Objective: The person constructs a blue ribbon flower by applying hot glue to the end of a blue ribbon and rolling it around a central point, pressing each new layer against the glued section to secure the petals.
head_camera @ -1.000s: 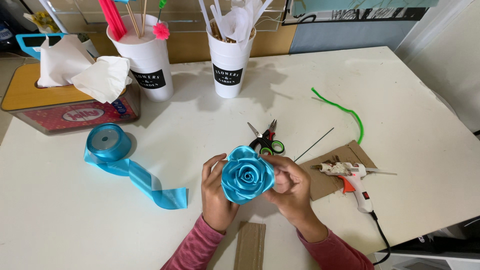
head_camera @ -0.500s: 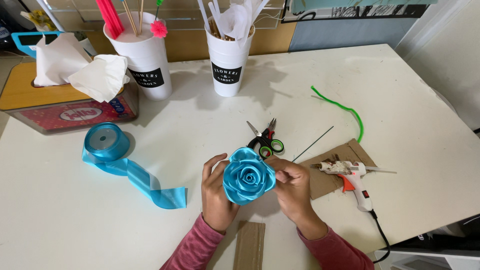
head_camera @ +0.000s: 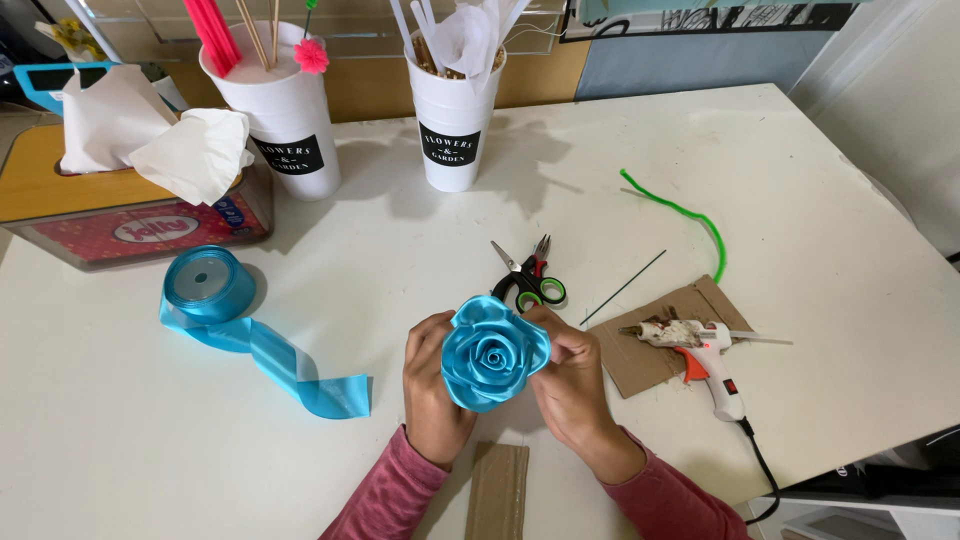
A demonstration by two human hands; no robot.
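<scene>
1. Far left: tissue box [head_camera: 120, 215], wooden top and red side, white tissues bunched out of the slot.
2. Just in front of it, a roll of blue satin ribbon [head_camera: 208, 285] lies flat on the white table [head_camera: 820, 200]. Its loose tail runs right and toward the near edge, ending near the left hand.
3. Back row: two white buckets. Left bucket [head_camera: 285, 120] holds pink sticks, wooden skewers and a pink pompom. Right bucket [head_camera: 455, 110] holds white paper-like stems.
4. Left hand [head_camera: 432, 385]: fingers curled around the left side of the blue ribbon rose [head_camera: 492, 352], thumb on its edge. Closed on the flower, gripping it.
5. The rose is held between both hands at centre, near the front edge of the table, bloom facing up. Cannot tell whether it touches the tabletop.
6. Right hand [head_camera: 572, 385]: fingers wrapped on the rose's right side, fingertips pressed to the outer petals. Also closed on it.
7. Cardboard strip [head_camera: 497, 490] lies on the table between the two pink sleeves.
8. Scissors [head_camera: 530, 280], black and green handles, just behind the rose, blades shut.
9. Thin wire [head_camera: 622, 288] lies diagonally, right of the scissors.
10. Green pipe cleaner [head_camera: 690, 215], curved, further back right.
11. Cardboard sheet [head_camera: 640, 360] beside the right hand, with a white and orange glue gun [head_camera: 705, 355] resting on it; the cord trails off the near edge.
</scene>
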